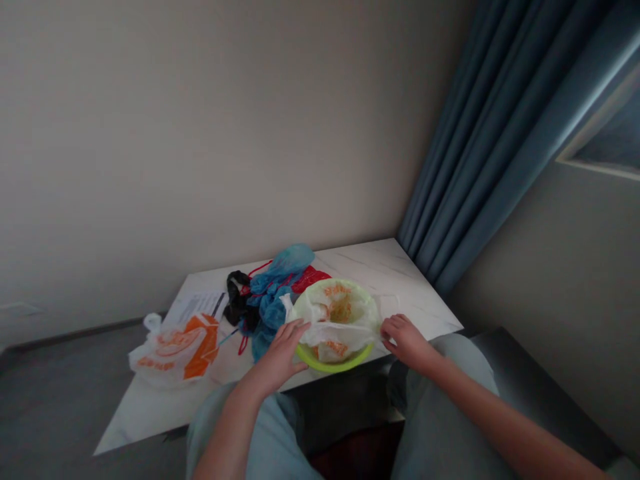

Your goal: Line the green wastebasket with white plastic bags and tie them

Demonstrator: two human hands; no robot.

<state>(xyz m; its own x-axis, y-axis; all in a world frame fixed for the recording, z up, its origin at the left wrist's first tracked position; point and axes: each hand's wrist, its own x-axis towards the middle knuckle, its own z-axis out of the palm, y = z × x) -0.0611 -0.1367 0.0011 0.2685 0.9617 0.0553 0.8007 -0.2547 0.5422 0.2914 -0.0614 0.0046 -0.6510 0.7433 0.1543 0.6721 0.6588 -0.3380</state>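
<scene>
A white plastic bag (345,333) with orange print lies inside a yellow-green basin (334,366), its upper edge drawn across the opening. At the basin's left rim, my left hand (283,350) grips that edge with its fingers, while the thumb stands lower, outside the rim. On the right side, the fingers of my right hand (404,339) are curled closed on the bag's edge. Part of the bag hangs over the rim near the left fingertips. Both forearms reach forward over my knees.
Left of the basin lie crumpled blue bags (273,303), a black bag (237,297) and a red bag (309,279). Another orange-printed white bag (175,350) rests farther left, by a printed sheet (193,305). Everything stands on a low white table (370,257) against the wall, near a blue curtain (480,147).
</scene>
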